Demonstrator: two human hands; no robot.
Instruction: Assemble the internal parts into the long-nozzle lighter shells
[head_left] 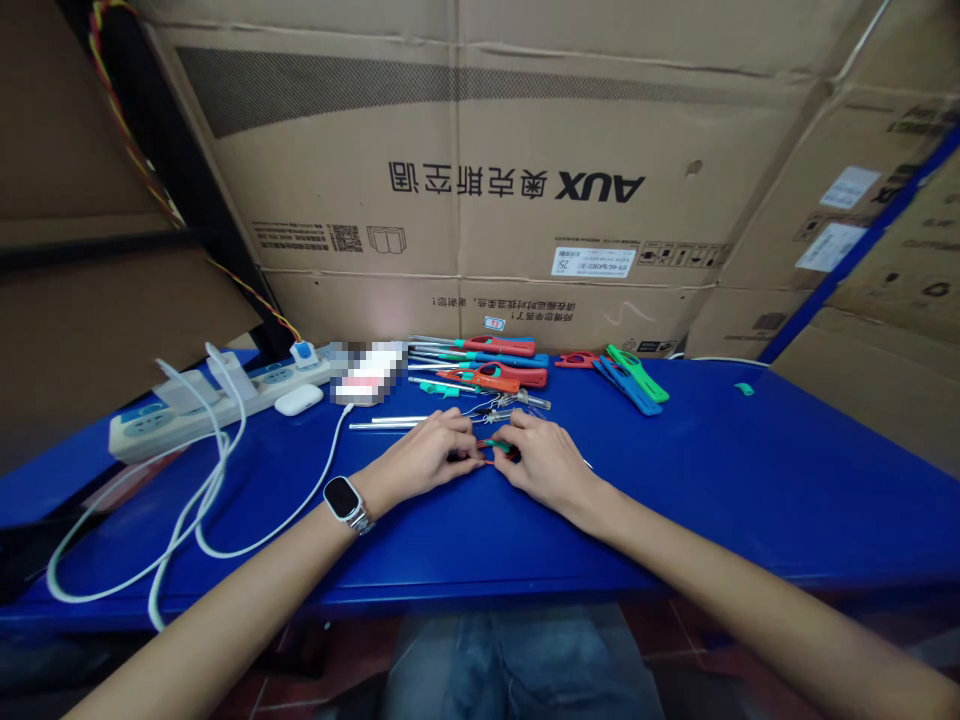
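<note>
My left hand [439,450] and my right hand [544,460] meet over the blue table. Fingers of both are pinched on a small red lighter part [489,462] with a green piece [496,444] in it; the fingers hide most of it. Just beyond lie thin metal lighter tubes [382,424] and clear fuel tanks [534,401] with fine wires. Farther back, several long-nosed lighters [495,346] in red, blue and orange are piled up. To their right are loose handle shells, a green one [637,374], a blue one [628,388] and a red one [576,360].
A power strip [255,397] with white plugs and trailing cables [217,470] takes up the left side. A white earbud case [298,399] and a blurred-out phone [369,374] lie nearby. Large cardboard [510,120] walls the back. A green scrap [743,389] lies at right.
</note>
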